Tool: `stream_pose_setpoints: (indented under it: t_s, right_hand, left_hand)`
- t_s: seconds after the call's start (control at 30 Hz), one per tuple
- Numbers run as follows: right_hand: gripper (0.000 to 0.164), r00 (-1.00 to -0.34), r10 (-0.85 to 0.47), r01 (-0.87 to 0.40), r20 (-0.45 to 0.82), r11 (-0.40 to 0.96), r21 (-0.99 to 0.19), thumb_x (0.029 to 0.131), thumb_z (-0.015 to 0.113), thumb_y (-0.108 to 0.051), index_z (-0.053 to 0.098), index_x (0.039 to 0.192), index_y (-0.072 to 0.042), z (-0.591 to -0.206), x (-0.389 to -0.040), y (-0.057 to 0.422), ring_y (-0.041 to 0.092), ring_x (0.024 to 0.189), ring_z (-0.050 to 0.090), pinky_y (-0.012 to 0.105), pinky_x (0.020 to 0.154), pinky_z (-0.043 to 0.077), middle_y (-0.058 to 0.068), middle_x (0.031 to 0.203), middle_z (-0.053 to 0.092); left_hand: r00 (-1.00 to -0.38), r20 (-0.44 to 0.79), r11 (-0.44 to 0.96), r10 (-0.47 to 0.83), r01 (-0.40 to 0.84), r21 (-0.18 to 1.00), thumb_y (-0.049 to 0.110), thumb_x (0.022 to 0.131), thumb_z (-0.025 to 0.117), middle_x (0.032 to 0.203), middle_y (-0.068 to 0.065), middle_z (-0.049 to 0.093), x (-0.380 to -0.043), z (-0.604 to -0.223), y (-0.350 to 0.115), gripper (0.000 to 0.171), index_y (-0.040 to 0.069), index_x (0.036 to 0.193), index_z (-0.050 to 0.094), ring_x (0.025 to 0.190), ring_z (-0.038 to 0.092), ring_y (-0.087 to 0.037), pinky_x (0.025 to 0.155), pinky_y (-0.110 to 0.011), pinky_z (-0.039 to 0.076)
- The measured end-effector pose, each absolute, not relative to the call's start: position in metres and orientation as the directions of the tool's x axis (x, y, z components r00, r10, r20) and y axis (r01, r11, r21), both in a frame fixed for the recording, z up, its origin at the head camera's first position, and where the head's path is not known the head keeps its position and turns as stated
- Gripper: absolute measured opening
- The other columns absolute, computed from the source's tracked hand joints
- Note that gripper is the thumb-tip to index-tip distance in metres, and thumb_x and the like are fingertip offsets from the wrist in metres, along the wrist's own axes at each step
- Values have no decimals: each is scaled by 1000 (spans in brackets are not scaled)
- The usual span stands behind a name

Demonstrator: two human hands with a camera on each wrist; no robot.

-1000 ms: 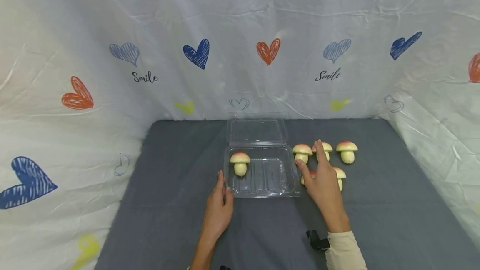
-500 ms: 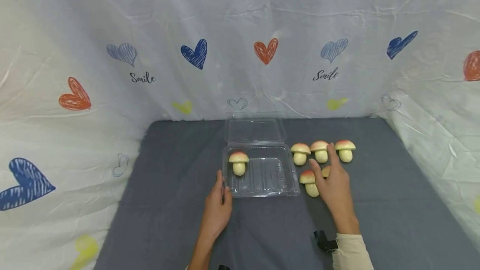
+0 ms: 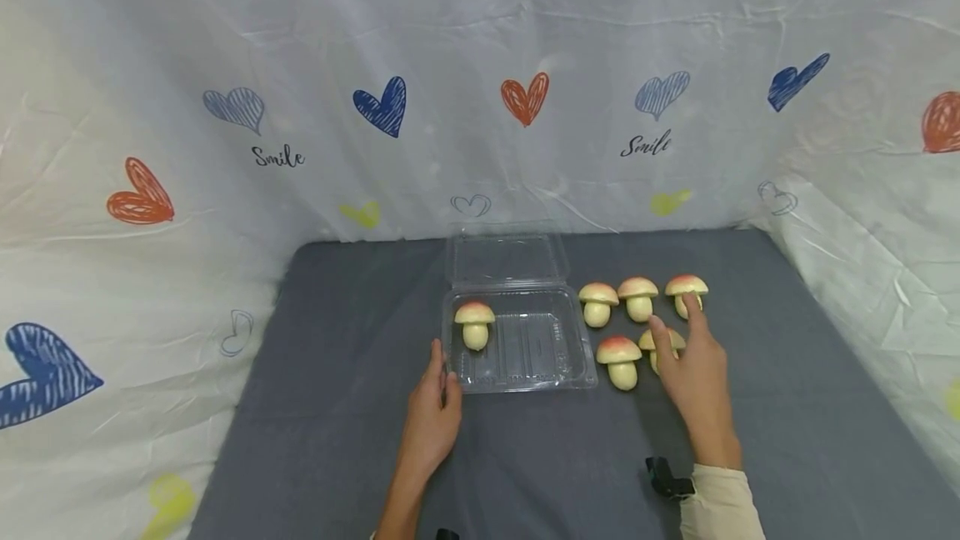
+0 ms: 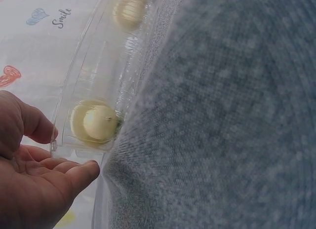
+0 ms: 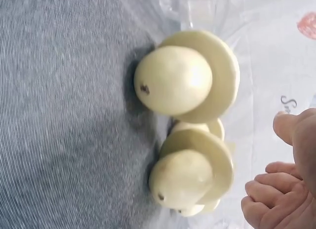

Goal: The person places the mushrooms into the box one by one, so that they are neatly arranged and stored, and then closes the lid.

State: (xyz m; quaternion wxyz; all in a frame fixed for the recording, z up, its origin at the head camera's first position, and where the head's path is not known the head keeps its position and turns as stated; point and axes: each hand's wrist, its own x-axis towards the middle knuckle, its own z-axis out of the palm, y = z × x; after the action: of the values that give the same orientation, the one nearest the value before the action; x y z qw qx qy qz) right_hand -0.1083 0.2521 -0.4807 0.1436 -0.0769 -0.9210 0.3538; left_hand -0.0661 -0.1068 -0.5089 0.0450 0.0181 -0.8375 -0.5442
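While the tabletop (image 3: 337, 407) carries it all, the clear container (image 3: 528, 352) lies open; left hand (image 3: 433, 415) pinches its rim at eight o'clock; right hand (image 3: 696, 377), spread, empty, hovers by five mushrooms (image 3: 619, 363) at the container's three o'clock, one more (image 3: 475, 332) inside; smooth, probably light, caps suit a pinch; that hand partly hides two stems.

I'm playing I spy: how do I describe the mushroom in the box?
On the grey table, find the clear box. The mushroom is inside, on the left. It's the only one in there; five others lie outside, to the right.
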Motion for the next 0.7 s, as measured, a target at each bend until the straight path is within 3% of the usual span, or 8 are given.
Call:
stream_pose_setpoints:
  t_s: [0.03,0.13,0.2,0.4,0.7]
  right_hand:
    - [77,-948,246,48,202,739,-672,110,52,-48,20,171,-12,-481,-108,254,53,82,65,68,79,49,40,137,58]
    - [79,-949,260,70,182,730,-680,110,52,-49,19,171,-14,-480,-107,260,63,114,58,75,91,45,38,155,44]
    - [78,-950,263,81,170,730,-679,110,52,-49,19,171,-14,-480,-106,264,66,126,50,77,95,43,35,160,39]
    - [75,-953,247,71,177,747,-661,110,53,-46,24,170,-12,-480,-104,274,62,135,46,76,100,40,29,165,36]
    - [70,-970,169,24,174,782,-623,111,56,-42,31,167,-9,-483,-99,285,62,135,46,76,102,38,36,155,46]
  left_hand:
    - [-995,54,407,-78,18,913,6,111,50,161,-28,43,-66,-509,-107,62,-6,165,23,148,43,-38,115,-54,40]
    - [-996,49,400,-80,13,916,6,111,51,161,-28,43,-66,-509,-106,62,-6,165,23,148,43,-37,116,-54,40]
    - [-995,54,402,-81,17,916,5,110,51,160,-28,44,-65,-509,-107,62,-6,165,24,147,44,-38,115,-54,40]
    - [-996,51,402,-76,16,916,6,111,51,161,-28,43,-66,-508,-107,62,-5,165,23,148,42,-38,116,-54,40]
    - [-996,53,410,-73,19,912,7,111,51,161,-27,43,-66,-509,-107,62,-6,165,23,148,43,-37,116,-54,40]
